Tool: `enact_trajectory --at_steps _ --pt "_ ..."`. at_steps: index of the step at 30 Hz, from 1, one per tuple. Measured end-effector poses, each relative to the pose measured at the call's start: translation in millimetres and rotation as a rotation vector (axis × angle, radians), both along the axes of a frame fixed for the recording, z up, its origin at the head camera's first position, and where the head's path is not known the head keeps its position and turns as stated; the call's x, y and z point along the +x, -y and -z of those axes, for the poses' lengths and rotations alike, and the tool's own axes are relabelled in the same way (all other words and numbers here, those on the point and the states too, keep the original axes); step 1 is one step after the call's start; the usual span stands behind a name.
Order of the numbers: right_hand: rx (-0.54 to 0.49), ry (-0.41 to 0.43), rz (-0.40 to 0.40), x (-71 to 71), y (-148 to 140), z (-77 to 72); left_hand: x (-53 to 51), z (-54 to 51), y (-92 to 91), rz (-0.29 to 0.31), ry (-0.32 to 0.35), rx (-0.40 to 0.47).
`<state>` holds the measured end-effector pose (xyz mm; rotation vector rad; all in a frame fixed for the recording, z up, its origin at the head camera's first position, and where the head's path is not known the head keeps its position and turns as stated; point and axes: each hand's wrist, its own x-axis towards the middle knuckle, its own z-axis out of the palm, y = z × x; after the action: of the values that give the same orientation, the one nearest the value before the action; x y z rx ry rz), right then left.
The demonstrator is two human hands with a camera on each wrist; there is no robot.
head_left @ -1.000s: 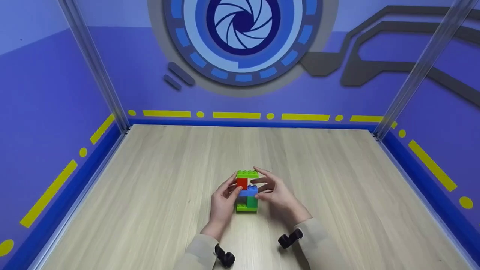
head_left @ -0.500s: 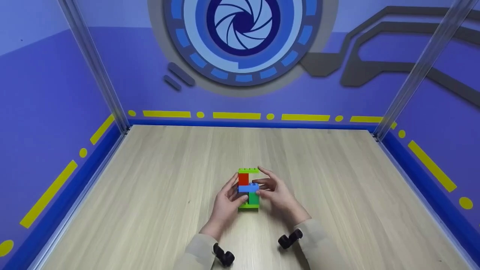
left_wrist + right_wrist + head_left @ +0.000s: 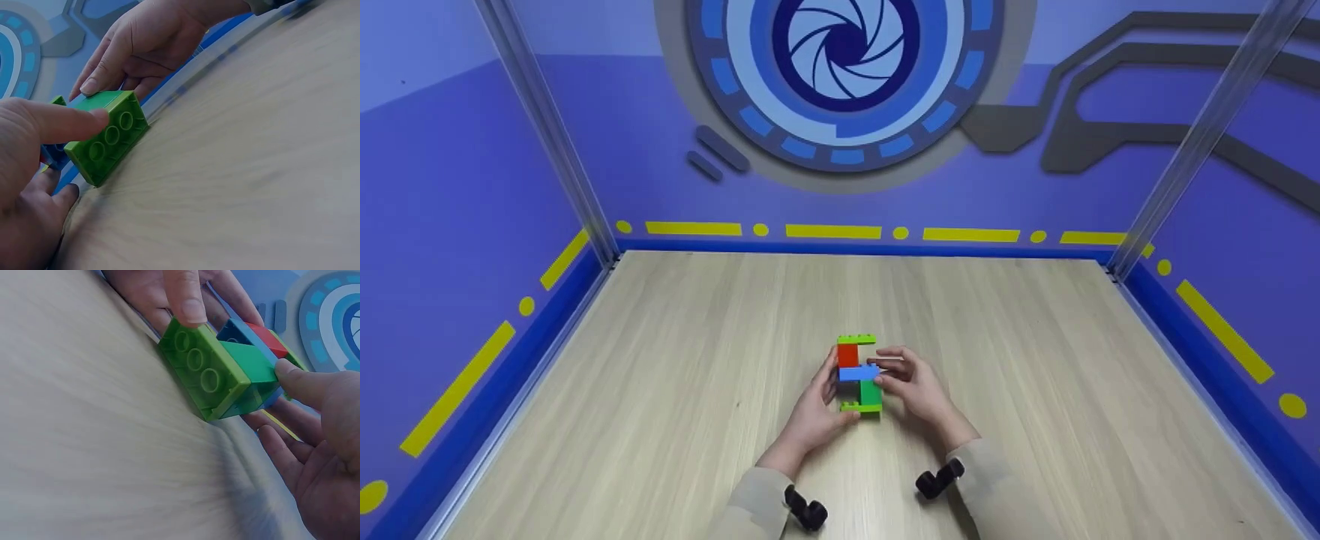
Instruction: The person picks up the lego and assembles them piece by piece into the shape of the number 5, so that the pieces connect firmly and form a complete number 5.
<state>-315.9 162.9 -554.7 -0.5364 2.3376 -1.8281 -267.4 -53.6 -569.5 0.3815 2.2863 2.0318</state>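
Note:
Between both hands is a stack of toy building bricks: a lime top brick (image 3: 856,339), a red brick (image 3: 847,355), a blue brick (image 3: 852,373), a green brick (image 3: 871,391) and a lime bottom brick (image 3: 871,409). My left hand (image 3: 812,421) holds the stack from the left, its thumb on the bottom brick and its fingers partly hidden behind. On the right side, my right hand (image 3: 921,388) pinches the stack, its thumb near the blue and green bricks. Both wrist views show the hollow underside of the lime bottom brick (image 3: 198,365), so the stack is tilted.
A light wooden tabletop (image 3: 697,337) lies under the hands. Blue printed panels (image 3: 847,202) stand at the back and both sides, with metal corner posts (image 3: 547,127). Black wrist mounts (image 3: 806,510) sit on both sleeves.
My left thumb has slid down from the blue brick to the lime bottom brick. The right forefinger has dropped from beside the top brick. The stack has tipped back and shifted slightly away.

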Motion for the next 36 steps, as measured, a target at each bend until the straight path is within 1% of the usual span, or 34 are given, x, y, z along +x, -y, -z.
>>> enact_trajectory --at_steps 3,7,11,15,18,25,30,36 --pt "0.034 -0.013 -0.007 -1.4 0.2 1.9 0.2 -0.1 -0.5 -0.033 -0.015 -0.027" --pt "0.039 0.002 -0.085 -2.5 -2.0 3.4 -0.2 0.3 -0.8 -0.072 -0.036 -0.064" --pt "0.050 0.025 -0.157 -2.7 -4.0 3.8 -1.0 1.2 -0.9 -0.095 -0.045 -0.082" --pt "0.063 0.037 -0.196 -2.7 -4.0 4.5 -0.9 1.6 -0.7 -0.112 -0.030 -0.097" --pt "0.069 0.047 -0.193 -2.6 -3.1 5.6 -0.7 1.7 -0.6 -0.118 -0.027 -0.096" --pt "0.112 0.047 -0.137 -2.6 -2.1 8.1 -0.8 0.7 -0.9 -0.124 -0.002 -0.049" --pt "0.147 0.043 -0.116 -2.1 -1.9 8.7 -0.3 -0.4 -0.6 -0.132 0.012 -0.025" --pt "0.152 0.035 -0.114 -2.3 -1.7 9.6 -0.4 0.2 -0.5 -0.145 0.024 -0.035"
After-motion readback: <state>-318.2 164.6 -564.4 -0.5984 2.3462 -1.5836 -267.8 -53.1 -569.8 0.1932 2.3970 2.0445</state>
